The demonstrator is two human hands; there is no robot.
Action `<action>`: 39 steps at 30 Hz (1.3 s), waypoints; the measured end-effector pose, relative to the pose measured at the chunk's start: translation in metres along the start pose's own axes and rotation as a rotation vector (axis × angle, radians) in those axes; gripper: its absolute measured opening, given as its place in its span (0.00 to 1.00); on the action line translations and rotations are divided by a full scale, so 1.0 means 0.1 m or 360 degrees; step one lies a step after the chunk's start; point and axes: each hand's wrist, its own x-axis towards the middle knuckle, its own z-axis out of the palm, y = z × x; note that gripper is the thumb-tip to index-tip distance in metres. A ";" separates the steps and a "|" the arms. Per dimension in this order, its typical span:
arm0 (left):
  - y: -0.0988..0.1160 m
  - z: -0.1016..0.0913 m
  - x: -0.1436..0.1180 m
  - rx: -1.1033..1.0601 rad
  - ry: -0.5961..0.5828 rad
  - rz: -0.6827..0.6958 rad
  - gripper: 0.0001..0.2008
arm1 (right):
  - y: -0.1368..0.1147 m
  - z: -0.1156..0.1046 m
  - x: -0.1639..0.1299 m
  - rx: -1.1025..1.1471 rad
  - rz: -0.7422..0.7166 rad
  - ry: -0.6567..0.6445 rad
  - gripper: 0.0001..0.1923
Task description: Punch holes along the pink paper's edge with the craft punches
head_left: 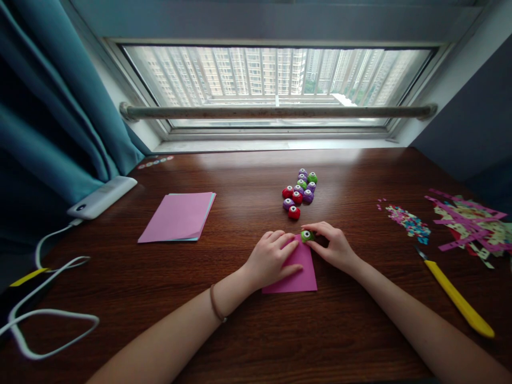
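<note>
A bright pink sheet of paper (302, 277) lies on the brown table in front of me. My left hand (274, 258) rests flat across its left part, fingers spread. At the sheet's top right corner sits a small green craft punch (306, 236) with a white and dark top. My right hand (332, 245) grips this punch between thumb and forefinger. Just beyond, several more punches in red, purple and green stand in a cluster, a red punch (294, 213) nearest to my hands.
Stacked pink and blue paper (176, 217) lies left. On the right are punched confetti (410, 221), paper scraps (468, 224) and a yellow craft knife (458, 298), blade pointing away. A white device (103, 197) with a cable (60, 312) occupies the far left, beside a blue curtain (80, 96).
</note>
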 end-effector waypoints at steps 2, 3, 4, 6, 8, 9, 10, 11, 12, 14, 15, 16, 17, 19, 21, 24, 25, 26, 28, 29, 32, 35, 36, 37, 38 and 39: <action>0.00 0.00 0.00 -0.0004 -0.0004 -0.0004 0.26 | 0.00 0.00 0.00 -0.0001 0.0009 -0.0002 0.15; 0.00 0.00 0.00 -0.0005 -0.0008 -0.0007 0.27 | 0.00 0.00 0.00 -0.0002 0.0014 -0.0004 0.15; 0.00 0.00 0.00 -0.0005 -0.0013 -0.0012 0.27 | 0.00 0.00 0.00 -0.0005 0.0018 -0.0006 0.15; 0.00 0.00 0.00 -0.0002 -0.0027 -0.0028 0.28 | 0.01 0.00 0.00 -0.0017 0.0015 -0.0012 0.15; 0.00 0.00 0.00 0.0005 -0.0041 -0.0044 0.28 | 0.01 0.00 0.00 -0.0030 0.0007 -0.0024 0.15; 0.00 0.00 0.00 0.0012 -0.0039 -0.0050 0.29 | 0.01 0.00 0.00 -0.0030 0.0007 -0.0029 0.16; 0.01 -0.01 0.00 0.0021 -0.0029 -0.0051 0.29 | 0.00 0.01 0.00 -0.0020 0.0010 -0.0024 0.17; 0.01 -0.01 0.00 0.0034 -0.0007 -0.0044 0.30 | -0.01 0.01 0.00 -0.0007 0.0013 0.0002 0.19; 0.01 -0.02 0.00 0.0050 0.0025 -0.0032 0.30 | -0.03 0.01 -0.01 -0.0003 0.0006 0.0053 0.20; 0.02 -0.02 -0.01 0.0087 0.0103 -0.0002 0.33 | -0.07 0.00 -0.03 -0.0068 -0.0072 0.0202 0.21; 0.02 -0.02 -0.01 0.0105 0.0140 0.0011 0.35 | -0.09 -0.01 -0.04 -0.0145 -0.0145 0.0282 0.20; 0.02 -0.02 -0.01 0.0121 0.0173 0.0024 0.36 | -0.12 -0.01 -0.05 -0.0250 -0.0218 0.0345 0.19; 0.02 -0.01 -0.02 0.0134 0.0201 0.0035 0.37 | -0.14 -0.02 -0.06 -0.0375 -0.0276 0.0383 0.17; 0.02 -0.01 -0.02 0.0145 0.0241 0.0045 0.38 | -0.17 -0.03 -0.08 -0.0617 -0.0314 0.0388 0.16; 0.02 -0.01 -0.02 0.0138 0.0272 0.0027 0.38 | -0.18 -0.02 -0.09 -0.0803 -0.0288 0.0315 0.16; 0.01 -0.02 0.01 0.0132 0.0258 -0.0037 0.37 | -0.19 -0.01 -0.09 -0.0954 -0.0303 0.0178 0.17; 0.01 -0.03 0.02 0.0137 0.0232 -0.0056 0.36 | -0.19 -0.01 -0.09 -0.0987 -0.0321 0.0143 0.18; 0.02 -0.03 0.03 0.0144 0.0196 -0.0070 0.35 | -0.19 -0.01 -0.09 -0.1017 -0.0341 0.0119 0.18; 0.03 -0.04 0.05 0.0157 0.0115 -0.0074 0.32 | -0.20 -0.01 -0.09 -0.1066 -0.0389 0.0092 0.17; 0.03 -0.04 0.05 0.0160 0.0074 -0.0061 0.31 | -0.21 -0.01 -0.09 -0.1090 -0.0416 0.0088 0.17; 0.04 -0.03 0.05 0.0148 -0.0021 0.0031 0.28 | -0.23 -0.02 -0.08 -0.1159 -0.0460 0.0085 0.11; 0.05 -0.02 0.04 0.0120 -0.0080 0.0129 0.29 | -0.24 -0.02 -0.07 -0.1201 -0.0476 0.0054 0.10; 0.05 -0.02 0.04 0.0107 -0.0095 0.0147 0.29 | -0.24 -0.02 -0.07 -0.1207 -0.0486 0.0037 0.11; 0.05 -0.02 0.04 0.0090 -0.0109 0.0157 0.30 | -0.24 -0.02 -0.07 -0.1210 -0.0495 0.0019 0.10; 0.05 -0.02 0.04 0.0072 -0.0122 0.0159 0.30 | -0.23 -0.02 -0.07 -0.1207 -0.0498 0.0001 0.10; 0.05 -0.02 0.04 0.0050 -0.0134 0.0155 0.30 | -0.23 -0.01 -0.07 -0.1200 -0.0496 -0.0022 0.09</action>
